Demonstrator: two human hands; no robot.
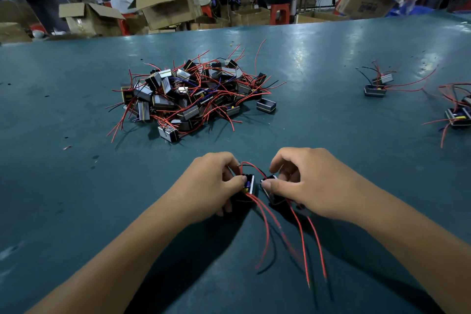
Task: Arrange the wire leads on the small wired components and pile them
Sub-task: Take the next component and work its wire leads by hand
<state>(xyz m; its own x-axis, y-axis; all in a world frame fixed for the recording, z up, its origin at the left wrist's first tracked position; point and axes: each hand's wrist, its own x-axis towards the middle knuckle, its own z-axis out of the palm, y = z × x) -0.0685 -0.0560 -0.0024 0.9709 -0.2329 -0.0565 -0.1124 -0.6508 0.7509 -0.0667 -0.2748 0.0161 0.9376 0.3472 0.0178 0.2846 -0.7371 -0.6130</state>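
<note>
**benchrat:** ok so where are we at? Looks like we've got 2 units going at once. Our left hand [214,181] has its fingers curled round one small wired component [249,183], thumb pinching its edge, and our right hand [303,183] pinches a second component [270,187] just beside it. Both sit low over the green table [76,99], right in front of us, red leads [303,242] trailing back toward us.

**wirewrangler:** yeah, I'd call this the lead-arranging step, not the piling one yet. The short red loop [251,167] between the 2 hands looks like it joins or crosses both parts, though we can't tell which it belongs to.

**benchrat:** so next move?

**wirewrangler:** probably we free that loop and comb the long leads straight before anything goes down. Gentle pull, they look thin and springy.

**benchrat:** and then the big tangled pile [193,94] further up the table?

**wirewrangler:** can't say if that's the done heap or the to-do one. There are smaller groups [377,84] off to the right too.
</note>
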